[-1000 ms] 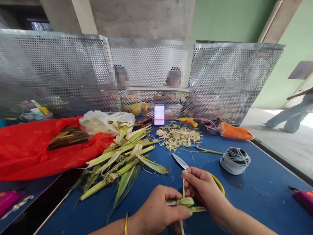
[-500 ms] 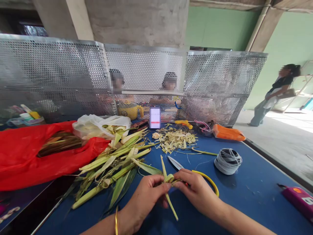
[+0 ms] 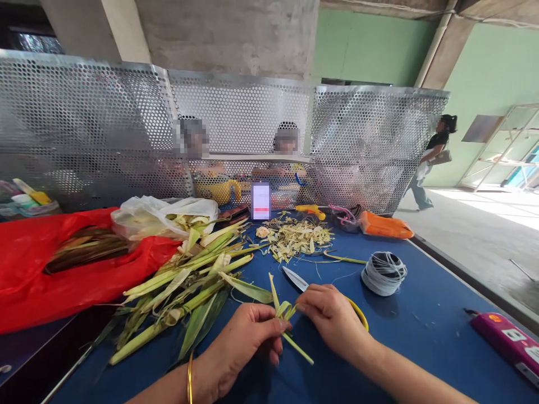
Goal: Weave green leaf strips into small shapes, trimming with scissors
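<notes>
Here we are at the blue, smooth-topped counter (image 3: 345,379), with a narrow, pale-green strip of plant husk (image 3: 283,308) looped and crossed in mid-air above it. Our left hand (image 3: 250,336) pinches that crossing between thumb and fingers; our right hand (image 3: 332,315) comes in alongside, its fingers bunched at the strip's right-hand ends, though whether they grip we cannot tell. We'd call this the folding step, the loop formed but loose. The next move seems to call for a firm left pinch while the right draws a loose end snug, without splitting the fibre. Just beyond our right hand lie silver-bladed, yellow-handled scissors (image 3: 294,278), with the grey-white spool of thread (image 3: 384,273) farther right.
</notes>
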Available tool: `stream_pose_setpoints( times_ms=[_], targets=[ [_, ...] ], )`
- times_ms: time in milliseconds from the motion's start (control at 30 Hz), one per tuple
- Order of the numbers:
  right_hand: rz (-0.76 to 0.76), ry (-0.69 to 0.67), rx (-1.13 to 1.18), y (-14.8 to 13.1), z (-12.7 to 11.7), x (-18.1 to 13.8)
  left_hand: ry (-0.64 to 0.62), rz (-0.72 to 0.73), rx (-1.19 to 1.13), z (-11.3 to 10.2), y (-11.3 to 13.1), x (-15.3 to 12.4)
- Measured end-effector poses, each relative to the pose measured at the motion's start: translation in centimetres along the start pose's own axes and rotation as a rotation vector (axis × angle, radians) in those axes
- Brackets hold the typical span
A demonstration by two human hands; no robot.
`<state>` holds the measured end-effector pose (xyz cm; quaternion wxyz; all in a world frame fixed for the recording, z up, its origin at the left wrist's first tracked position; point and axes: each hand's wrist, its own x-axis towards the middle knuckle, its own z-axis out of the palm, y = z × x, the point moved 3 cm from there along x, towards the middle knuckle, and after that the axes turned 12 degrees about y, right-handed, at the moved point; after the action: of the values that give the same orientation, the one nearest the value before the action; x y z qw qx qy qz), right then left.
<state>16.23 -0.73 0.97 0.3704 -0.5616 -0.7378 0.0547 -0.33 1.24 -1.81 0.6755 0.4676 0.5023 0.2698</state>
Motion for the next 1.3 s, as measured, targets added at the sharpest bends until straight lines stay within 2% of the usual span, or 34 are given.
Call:
stream_pose_setpoints(
  times_ms=[133,200,233,300,367,533,633,800,867,1000,1100,1200,1300],
  targets=[
    [-0.340,0.319,-0.141,-2.6,-1.6,-0.9,0.085,-0.028,-0.108,0.1,-0.4,0.0],
    [-0.559,0.412,-0.199,-4.1,-1.4,-1.9,0.088,-0.017,-0.155,0.2,-0.6,0.2],
    [-0.658,0.399,-0.227,-4.6,-0.9,-2.4,0.079,-0.011,-0.178,0.3,-0.8,0.2],
    [-0.853,0.252,-0.324,-5.3,0.8,-3.2,0.058,-0.009,-0.221,0.6,-1.1,0.4],
    [-0.925,0.160,-0.397,-5.3,2.2,-3.6,0.039,-0.022,-0.258,0.9,-1.3,0.4],
    [-0.906,0.093,-0.455,-4.9,3.4,-3.8,0.017,-0.098,-0.302,1.5,-1.5,0.0],
    [-0.902,0.057,-0.428,-4.9,3.0,-3.9,-0.020,-0.128,-0.313,1.7,-1.4,-0.3],
    [-0.762,0.037,-0.334,-4.6,1.5,-3.4,-0.037,-0.070,-0.320,1.6,-0.5,-0.5],
    [-0.797,0.049,-0.301,-4.9,1.2,-3.4,0.019,-0.060,-0.320,1.4,-0.2,-0.5],
    [-0.962,0.074,-0.231,-6.1,0.8,-4.0,0.152,-0.052,-0.332,0.8,-0.1,-0.3],
    [-0.979,0.058,-0.142,-6.5,0.4,-4.1,0.167,-0.053,-0.312,0.5,-0.3,-0.1],
    [-0.828,0.090,-0.048,-5.9,-0.3,-3.4,0.171,-0.043,-0.311,0.2,-0.1,0.0],
    [-0.479,0.263,-0.133,-3.8,-0.9,-2.1,0.157,-0.044,-0.343,-0.1,0.4,0.0]
  ],
)
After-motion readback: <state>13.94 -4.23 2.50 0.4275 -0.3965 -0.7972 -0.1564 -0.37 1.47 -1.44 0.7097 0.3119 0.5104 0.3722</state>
